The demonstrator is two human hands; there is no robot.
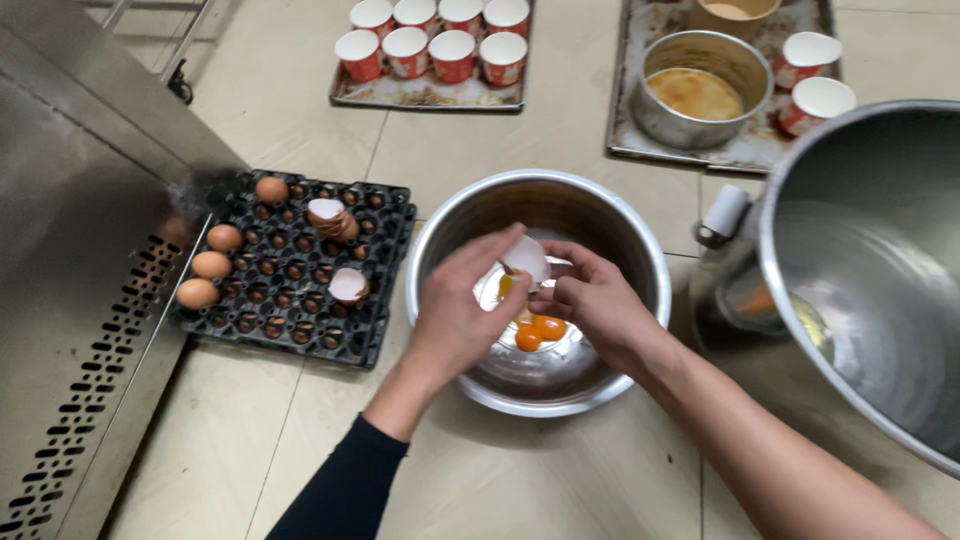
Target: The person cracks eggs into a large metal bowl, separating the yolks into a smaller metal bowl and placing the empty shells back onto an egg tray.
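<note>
Both my hands hold a cracked egg [526, 258] over a steel bowl [445, 225] on the tiled floor. My left hand [455, 310] grips the shell from the left, my right hand [592, 300] from the right. Yolk runs out under the shell. Two or three orange yolks [538, 332] lie in egg white at the bottom of the bowl. A black egg tray [300, 300] lies left of the bowl, with several whole brown eggs [211, 264] at its left side and empty half shells [348, 286] near its middle.
A steel cabinet [70, 300] with vent holes stands at the left. A large steel mixing bowl [880, 280] fills the right edge. At the back lie a baking tray [430, 95] of red paper cups and another tray [640, 150] with a round tin and cups.
</note>
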